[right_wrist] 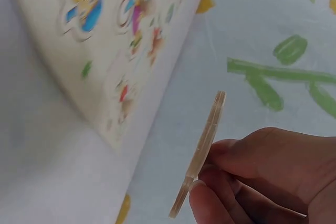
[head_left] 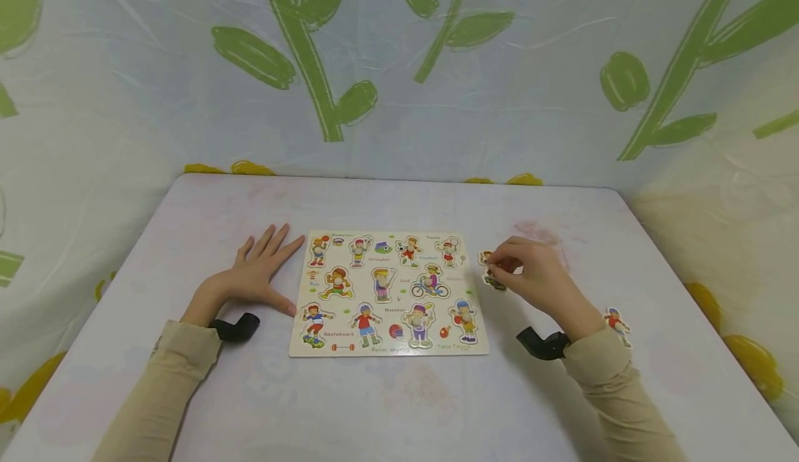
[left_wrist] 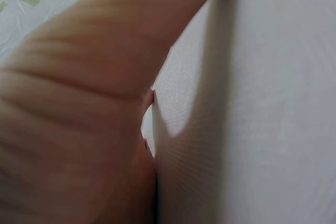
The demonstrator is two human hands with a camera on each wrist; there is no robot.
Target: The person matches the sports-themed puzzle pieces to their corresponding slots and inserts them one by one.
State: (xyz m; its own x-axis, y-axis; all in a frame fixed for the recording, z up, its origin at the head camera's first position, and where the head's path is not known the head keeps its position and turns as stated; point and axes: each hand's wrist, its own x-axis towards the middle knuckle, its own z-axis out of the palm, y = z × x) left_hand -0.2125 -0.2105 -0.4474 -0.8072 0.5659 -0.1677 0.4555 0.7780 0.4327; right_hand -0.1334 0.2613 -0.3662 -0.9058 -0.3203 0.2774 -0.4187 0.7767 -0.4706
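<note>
A wooden peg puzzle board [head_left: 387, 343] lies flat on the table, with printed sports figures and wooden knobs on several of its pieces. Left of it, my left hand [head_left: 259, 275] rests with spread fingers, the thumb tip right at the board's left edge. Palm and wrist fill much of the left wrist view. Beyond the board's right edge, my right hand [head_left: 533, 275] pinches a figure-shaped puzzle piece [right_wrist: 202, 150], seen edge-on in the right wrist view. From the head, the fingers hide the piece's middle.
Another puzzle piece [head_left: 617, 327], a figure in red and blue, lies on the table [head_left: 250, 406] beside the right sleeve. Behind the table's far edge hangs a pale sheet [head_left: 499, 122] printed with green leaves. Black wrist cameras [head_left: 542, 344] sit below both hands.
</note>
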